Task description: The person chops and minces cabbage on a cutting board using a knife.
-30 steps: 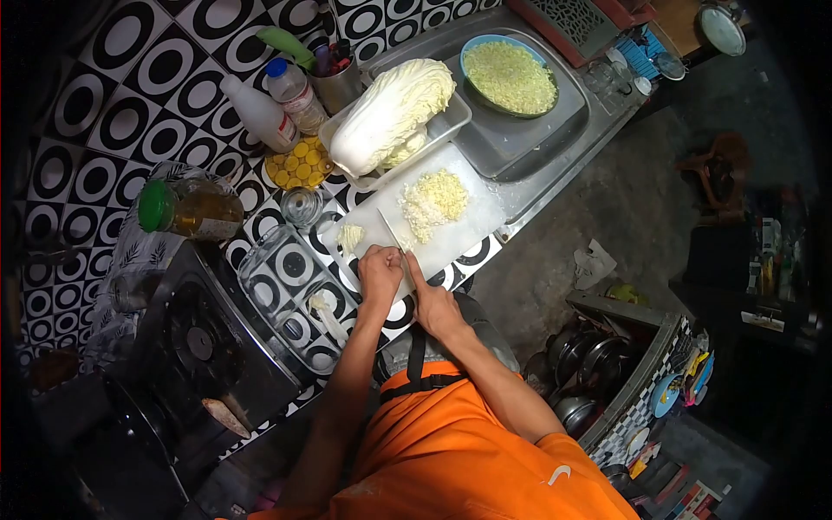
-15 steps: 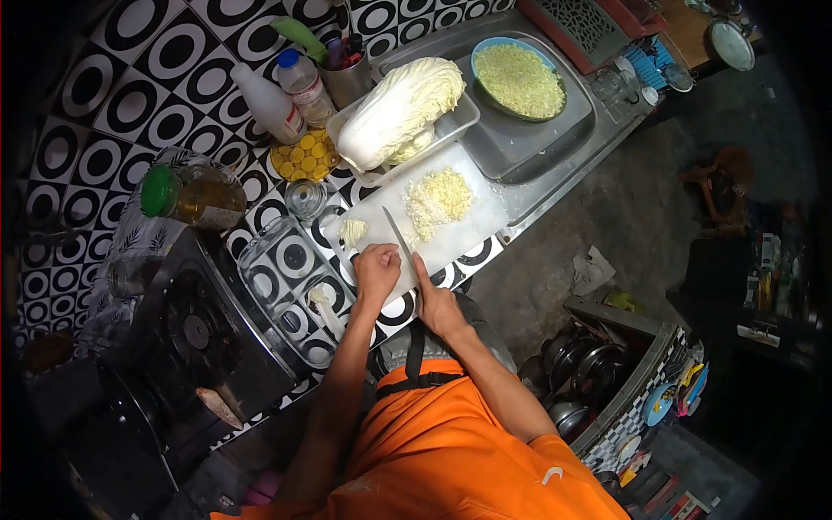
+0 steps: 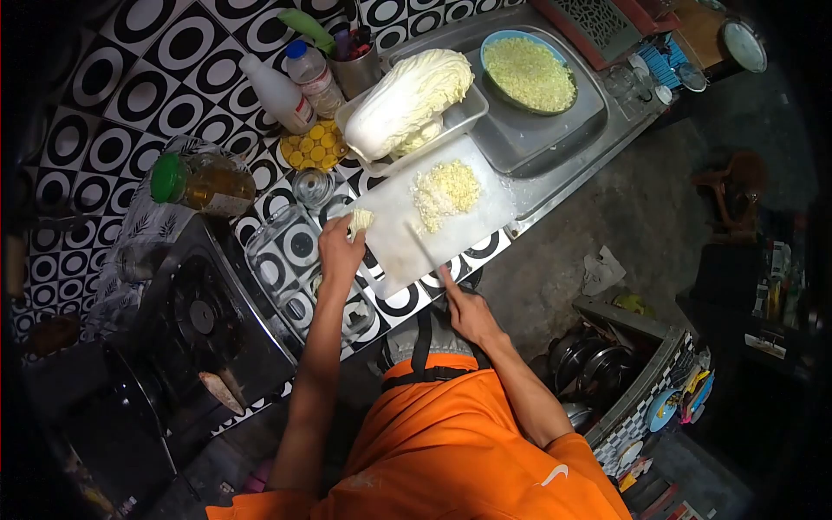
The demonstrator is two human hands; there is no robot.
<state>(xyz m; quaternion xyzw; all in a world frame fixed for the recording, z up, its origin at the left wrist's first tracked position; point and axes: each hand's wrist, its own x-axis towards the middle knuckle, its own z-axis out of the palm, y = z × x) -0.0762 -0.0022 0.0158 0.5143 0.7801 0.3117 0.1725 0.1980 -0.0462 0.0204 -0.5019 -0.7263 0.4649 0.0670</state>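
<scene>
The right hand [image 3: 472, 314] closes round the knife [image 3: 426, 247] at the near edge of the cutting board [image 3: 397, 270], the blade reaching inward. The left hand [image 3: 343, 248] curls at the small cabbage piece [image 3: 361, 220] by the board's left edge; whether it pinches it, I cannot tell. Bare board separates piece from chopped cabbage [image 3: 447, 192]. Farther, a tub [image 3: 472, 114] holds a whole cabbage [image 3: 407, 100]. Since half a second ago, the left hand has moved from beside the knife to the piece.
</scene>
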